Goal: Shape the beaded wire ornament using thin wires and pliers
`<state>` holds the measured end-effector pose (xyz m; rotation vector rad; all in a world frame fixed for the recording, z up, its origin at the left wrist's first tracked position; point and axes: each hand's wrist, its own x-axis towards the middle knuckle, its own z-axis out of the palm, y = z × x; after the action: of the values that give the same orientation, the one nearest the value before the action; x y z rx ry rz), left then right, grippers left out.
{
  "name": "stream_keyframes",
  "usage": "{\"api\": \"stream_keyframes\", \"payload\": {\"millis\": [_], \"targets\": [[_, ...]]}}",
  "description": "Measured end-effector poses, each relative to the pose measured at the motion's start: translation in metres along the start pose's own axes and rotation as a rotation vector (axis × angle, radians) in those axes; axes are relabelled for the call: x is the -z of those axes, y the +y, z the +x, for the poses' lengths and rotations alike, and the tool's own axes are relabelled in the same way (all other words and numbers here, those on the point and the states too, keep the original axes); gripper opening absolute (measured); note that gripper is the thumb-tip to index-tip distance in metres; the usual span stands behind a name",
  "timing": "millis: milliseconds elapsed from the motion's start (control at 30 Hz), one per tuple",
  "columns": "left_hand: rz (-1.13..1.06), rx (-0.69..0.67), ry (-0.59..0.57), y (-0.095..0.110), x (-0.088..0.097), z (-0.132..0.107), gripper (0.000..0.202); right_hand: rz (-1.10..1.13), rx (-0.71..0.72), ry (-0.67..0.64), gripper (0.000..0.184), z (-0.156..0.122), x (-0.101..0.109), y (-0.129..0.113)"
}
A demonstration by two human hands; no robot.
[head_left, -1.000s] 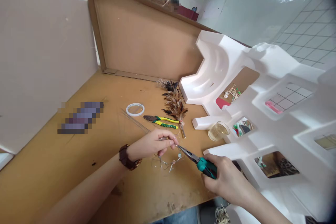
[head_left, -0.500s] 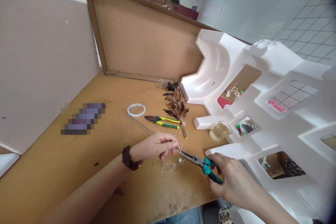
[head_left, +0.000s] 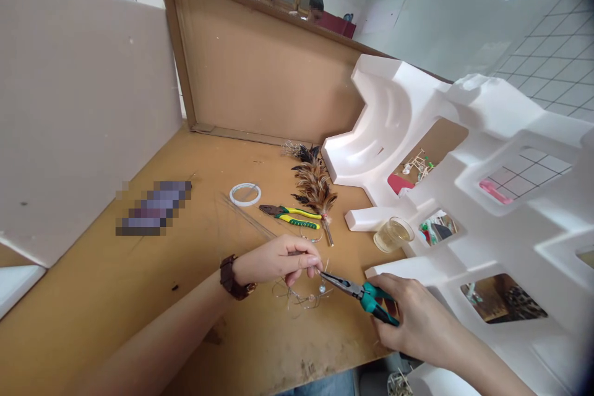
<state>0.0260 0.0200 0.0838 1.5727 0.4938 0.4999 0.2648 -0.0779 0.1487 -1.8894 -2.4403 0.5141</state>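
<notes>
My left hand, with a brown watch on its wrist, pinches a thin wire piece just above the brown table. Small beads hang on the wire's loops below the fingers. My right hand grips the teal handles of needle-nose pliers, whose tips meet the wire right at my left fingertips.
Yellow-green pliers, a brown feather bundle, a white tape ring and a small glass cup lie further back. White foam packing fills the right side. Cardboard panels stand at the back and left.
The pliers have tilted flatter and their tips stay at my left fingertips; my right hand has shifted slightly right and down. The view has drifted a little.
</notes>
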Motion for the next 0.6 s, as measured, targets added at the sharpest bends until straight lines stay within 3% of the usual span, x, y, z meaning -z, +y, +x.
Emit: {"api": "stream_keyframes", "payload": {"millis": [367, 600], "targets": [[-0.021, -0.017, 0.003, 0.0006, -0.0008, -0.001, 0.031, 0.127, -0.069, -0.077, 0.008, 0.0003, -0.0008, -0.0011], [-0.182, 0.016, 0.032, 0.002, -0.0006, 0.0016, 0.026, 0.208, -0.12, -0.082, 0.005, -0.0003, 0.0, -0.0013]]}}
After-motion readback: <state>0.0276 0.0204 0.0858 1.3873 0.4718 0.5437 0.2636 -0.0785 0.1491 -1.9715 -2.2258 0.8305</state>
